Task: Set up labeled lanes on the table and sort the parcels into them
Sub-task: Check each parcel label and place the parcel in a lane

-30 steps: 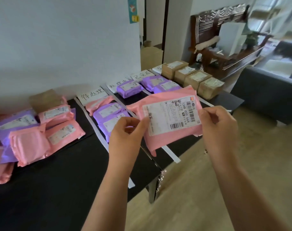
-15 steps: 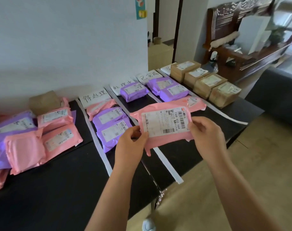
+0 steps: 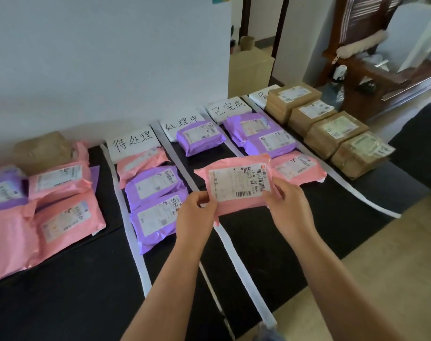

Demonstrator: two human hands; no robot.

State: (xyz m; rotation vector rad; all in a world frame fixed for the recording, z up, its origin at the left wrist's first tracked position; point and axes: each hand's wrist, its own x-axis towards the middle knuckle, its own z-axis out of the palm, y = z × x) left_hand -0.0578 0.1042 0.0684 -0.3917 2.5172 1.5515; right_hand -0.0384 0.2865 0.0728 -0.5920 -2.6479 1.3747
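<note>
Together, left hand point(image 3: 197, 215) and right hand point(image 3: 289, 205) pinch a barcode-labelled pink parcel point(image 3: 236, 183).

Black table point(image 3: 62, 303) with white strips point(image 3: 127, 217), paper labels point(image 3: 133, 143), pink parcels point(image 3: 69, 220), purple parcels point(image 3: 155, 185), brown boxes point(image 3: 332, 131)

A pink parcel point(image 3: 236, 185), white barcode label up, is pinched at its near edge by the left hand point(image 3: 197, 207) and right hand point(image 3: 288, 205), seemingly just above the second lane. White strips point(image 3: 125, 205) mark the lanes, each headed by a handwritten paper sign point(image 3: 133, 142). Purple parcels point(image 3: 155, 185) and pink ones lie flat in three lanes, four brown boxes point(image 3: 332, 131) in the fourth, and an unsorted heap point(image 3: 62, 180) lies far left.
</note>
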